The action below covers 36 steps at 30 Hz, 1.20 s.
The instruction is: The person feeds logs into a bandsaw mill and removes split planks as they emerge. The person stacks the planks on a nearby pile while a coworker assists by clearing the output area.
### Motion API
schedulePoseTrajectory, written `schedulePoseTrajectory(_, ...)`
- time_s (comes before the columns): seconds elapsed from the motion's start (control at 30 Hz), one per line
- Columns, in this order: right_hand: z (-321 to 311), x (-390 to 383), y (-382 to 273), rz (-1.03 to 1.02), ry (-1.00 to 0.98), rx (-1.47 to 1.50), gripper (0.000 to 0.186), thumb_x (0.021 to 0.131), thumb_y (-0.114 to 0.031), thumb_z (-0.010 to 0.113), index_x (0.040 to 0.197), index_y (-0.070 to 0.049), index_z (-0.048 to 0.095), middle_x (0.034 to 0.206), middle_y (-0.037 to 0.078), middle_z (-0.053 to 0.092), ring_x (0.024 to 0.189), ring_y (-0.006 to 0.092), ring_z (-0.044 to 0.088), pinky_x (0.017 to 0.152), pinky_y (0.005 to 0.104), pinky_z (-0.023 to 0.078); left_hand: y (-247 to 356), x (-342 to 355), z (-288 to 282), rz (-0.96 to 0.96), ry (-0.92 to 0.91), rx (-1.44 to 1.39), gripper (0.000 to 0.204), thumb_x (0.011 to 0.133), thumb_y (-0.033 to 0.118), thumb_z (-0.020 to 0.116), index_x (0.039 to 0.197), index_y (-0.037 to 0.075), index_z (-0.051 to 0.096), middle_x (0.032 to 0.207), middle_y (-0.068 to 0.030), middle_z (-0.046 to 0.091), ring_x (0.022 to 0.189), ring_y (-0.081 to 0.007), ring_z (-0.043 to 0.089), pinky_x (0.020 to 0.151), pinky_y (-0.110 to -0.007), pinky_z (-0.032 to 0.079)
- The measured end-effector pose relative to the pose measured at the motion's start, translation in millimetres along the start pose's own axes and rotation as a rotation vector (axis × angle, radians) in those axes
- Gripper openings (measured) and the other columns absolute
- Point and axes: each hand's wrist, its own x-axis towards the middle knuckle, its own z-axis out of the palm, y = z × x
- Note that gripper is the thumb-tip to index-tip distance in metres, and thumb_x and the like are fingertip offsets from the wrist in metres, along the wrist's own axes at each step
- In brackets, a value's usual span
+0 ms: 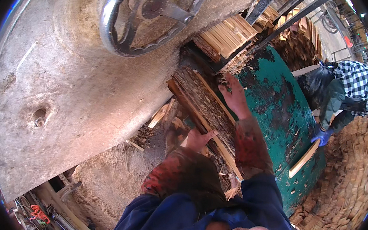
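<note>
A long bark-covered wood slab [207, 102] lies lengthwise in front of me, with pale sawn edges. My left hand [200, 139] grips its left side, thumb over the top, the other fingers mostly hidden. Along the right side, toward the far end, rests my right hand [234, 94], its fingers stretched out and apart. It lies next to a thin strip of wood [210, 90] at the slab's right edge; whether it touches the slab is hard to tell. Just beyond the slab's far end stands a stack of sawn boards [228, 35].
A large machine panel [72, 94] with a metal handwheel [112, 22] rises at left. To the right is a worn green table [264, 103]. Across it, a co-worker's blue-gloved hand [323, 135] holds a wood strip [304, 159]. Piled wood pieces [351, 170] and sawdust [107, 183] lie around.
</note>
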Motion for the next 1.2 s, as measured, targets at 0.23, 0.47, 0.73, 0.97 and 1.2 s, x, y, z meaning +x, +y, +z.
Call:
schedulePoseTrajectory(0.23,36,58,-29,0.168,0.005,-0.059,0.074,0.087,-0.019,0.073,0.148,0.003,0.039,0.139,0.026,0.053,0.129,0.0426,0.051,0.108,0.0466,0.044,25,-3,-8,-0.048,-0.062,0.105,0.056,0.082,0.040,0.085,0.117,-0.001,0.068,0.107,-0.0149,0.075,0.103,-0.0218,0.070,0.091,-0.038,0.054)
schedulePoseTrajectory(0.47,51,70,-27,0.104,-0.158,-0.325,0.065,0.082,-0.017,0.075,0.141,-0.005,0.050,0.127,0.024,0.057,0.119,0.0440,0.055,0.102,0.0496,0.047,36,-6,-12,-0.176,-0.103,0.216,0.057,0.083,0.044,0.082,0.120,0.002,0.070,0.111,-0.0145,0.074,0.106,-0.0237,0.071,0.093,-0.037,0.054)
schedulePoseTrajectory(0.73,76,115,-21,-0.220,-0.099,-0.668,0.022,0.092,-0.014,0.053,0.112,-0.007,0.060,0.107,0.019,0.065,0.093,0.0414,0.068,0.073,0.0521,0.057,4,1,-11,-0.185,-0.125,0.324,0.067,0.081,0.059,0.077,0.122,0.007,0.070,0.111,-0.0180,0.073,0.109,-0.0313,0.070,0.093,-0.041,0.053)
schedulePoseTrajectory(0.97,64,113,-5,-0.194,-0.133,-0.640,0.031,0.080,-0.012,0.066,0.111,-0.007,0.060,0.104,0.019,0.065,0.088,0.0440,0.067,0.073,0.0530,0.055,27,-3,-3,-0.087,-0.137,0.249,0.057,0.087,0.046,0.076,0.124,0.002,0.066,0.115,-0.0164,0.072,0.113,-0.0253,0.067,0.097,-0.039,0.051)
schedulePoseTrajectory(1.2,34,57,0,-0.103,-0.263,-0.585,0.039,0.080,-0.013,0.066,0.119,-0.010,0.061,0.111,0.017,0.065,0.091,0.0434,0.067,0.077,0.0539,0.055,23,-5,-8,-0.210,-0.103,0.330,0.058,0.086,0.050,0.077,0.118,0.001,0.069,0.098,-0.0127,0.074,0.085,-0.0193,0.071,0.078,-0.034,0.056)
